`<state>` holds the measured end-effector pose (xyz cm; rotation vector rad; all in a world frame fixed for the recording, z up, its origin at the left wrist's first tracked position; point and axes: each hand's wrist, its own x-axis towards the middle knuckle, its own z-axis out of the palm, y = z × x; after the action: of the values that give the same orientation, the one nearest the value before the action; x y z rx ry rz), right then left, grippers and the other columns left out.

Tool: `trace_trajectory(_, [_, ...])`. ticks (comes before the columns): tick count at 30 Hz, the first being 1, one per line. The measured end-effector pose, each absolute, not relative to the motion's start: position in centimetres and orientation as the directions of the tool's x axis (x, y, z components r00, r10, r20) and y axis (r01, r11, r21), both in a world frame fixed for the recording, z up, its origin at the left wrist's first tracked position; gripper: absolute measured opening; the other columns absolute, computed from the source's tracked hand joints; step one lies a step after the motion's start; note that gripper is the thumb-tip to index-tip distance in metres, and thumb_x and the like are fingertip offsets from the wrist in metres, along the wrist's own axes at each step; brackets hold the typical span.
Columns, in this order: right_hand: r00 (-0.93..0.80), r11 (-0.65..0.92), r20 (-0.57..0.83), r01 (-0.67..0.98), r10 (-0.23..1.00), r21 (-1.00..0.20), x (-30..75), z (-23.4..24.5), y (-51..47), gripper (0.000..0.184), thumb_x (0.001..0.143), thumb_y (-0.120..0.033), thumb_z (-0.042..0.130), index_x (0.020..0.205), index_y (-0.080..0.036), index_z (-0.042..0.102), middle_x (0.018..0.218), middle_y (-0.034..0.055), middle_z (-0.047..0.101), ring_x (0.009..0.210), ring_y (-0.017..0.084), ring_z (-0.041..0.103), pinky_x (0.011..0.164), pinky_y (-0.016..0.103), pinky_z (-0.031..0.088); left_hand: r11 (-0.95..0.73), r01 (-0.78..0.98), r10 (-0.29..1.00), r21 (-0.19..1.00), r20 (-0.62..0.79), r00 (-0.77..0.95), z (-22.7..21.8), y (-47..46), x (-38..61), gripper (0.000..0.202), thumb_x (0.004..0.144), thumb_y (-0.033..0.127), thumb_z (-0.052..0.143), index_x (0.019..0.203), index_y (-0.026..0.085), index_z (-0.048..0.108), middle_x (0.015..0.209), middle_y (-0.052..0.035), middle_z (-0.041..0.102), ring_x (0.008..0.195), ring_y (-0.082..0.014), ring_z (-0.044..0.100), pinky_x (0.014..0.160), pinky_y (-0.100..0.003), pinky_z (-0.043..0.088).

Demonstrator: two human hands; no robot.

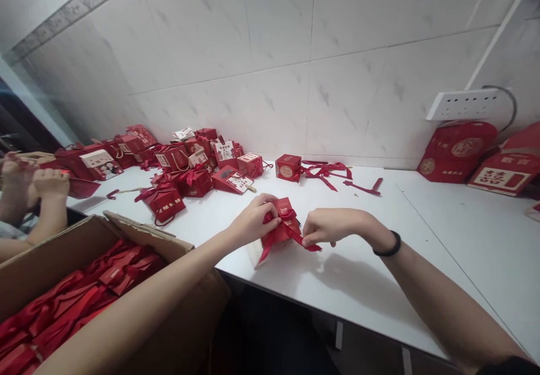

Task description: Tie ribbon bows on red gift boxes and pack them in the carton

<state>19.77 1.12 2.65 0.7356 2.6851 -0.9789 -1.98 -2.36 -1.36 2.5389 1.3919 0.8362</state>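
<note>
A small red gift box (283,230) stands at the front of the white table, with a red ribbon (291,227) tied around its upper part. My left hand (258,217) is closed at the bow, pinching the ribbon on the box's left side. On the right, my right hand (327,226) pinches a ribbon tail that stretches away from the knot. One loose tail hangs down the front left of the box. Something pale and flat lies under or against the box's lower left; its kind is partly hidden.
A cardboard box (147,231) full of red ribboned packets is at the left. Several red gift boxes (198,181) crowd the table's back left. Loose ribbons (327,172) lie near the wall, below a power strip (462,104). Another person's hands (48,181) work at far left.
</note>
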Motion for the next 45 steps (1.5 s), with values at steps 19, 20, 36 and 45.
trace_trajectory(19, [-0.822,0.537,0.113,0.255,0.558,-0.804,18.7,0.1,3.1,0.037,0.083,-0.048,0.047,0.065,-0.016,0.044,0.062,-0.0038,0.041,0.056,0.009,0.036,0.052,0.023,0.029,-0.359,0.802,0.919,0.477,0.33,0.215,-0.1,-3.3,-2.8,0.021,0.077,0.034,0.05,0.066,0.018,0.043,0.102,-0.0082,0.051,0.098,-0.0215,0.051,0.086,-0.037,0.043])
trace_trajectory(20, [-0.823,0.498,0.095,0.243,0.56,-0.832,18.7,-0.1,3.3,0.038,0.082,-0.05,0.048,0.065,-0.016,0.044,0.062,-0.0039,0.04,0.055,0.009,0.035,0.052,0.023,0.028,-0.321,0.792,0.938,0.52,0.29,0.189,-0.1,-3.1,-3.1,0.023,0.077,0.037,0.049,0.065,0.018,0.044,0.1,-0.0077,0.052,0.097,-0.0215,0.051,0.085,-0.037,0.043])
trace_trajectory(36, [-0.81,0.375,0.045,0.221,0.585,-0.9,18.5,-1.4,4.1,0.042,0.081,-0.049,0.047,0.058,-0.018,0.032,0.057,-0.0056,0.028,0.05,0.007,0.023,0.047,0.024,0.018,-0.316,0.75,0.948,0.581,0.22,0.229,0.2,-2.4,-3.5,0.025,0.073,0.031,0.046,0.053,0.018,0.04,0.105,-0.006,0.055,0.098,-0.0214,0.052,0.085,-0.035,0.043])
trace_trajectory(45, [-0.704,0.401,0.014,0.387,0.71,-0.83,18.3,-2.2,4.4,0.036,0.08,-0.043,0.043,0.056,-0.018,0.032,0.053,-0.0052,0.033,0.048,0.008,0.033,0.046,0.022,0.024,-0.172,0.695,0.984,0.698,0.158,0.085,-0.9,-2.0,-3.9,0.015,0.073,0.029,0.047,0.081,0.019,0.04,0.086,-0.0038,0.055,0.081,-0.0185,0.055,0.075,-0.036,0.046])
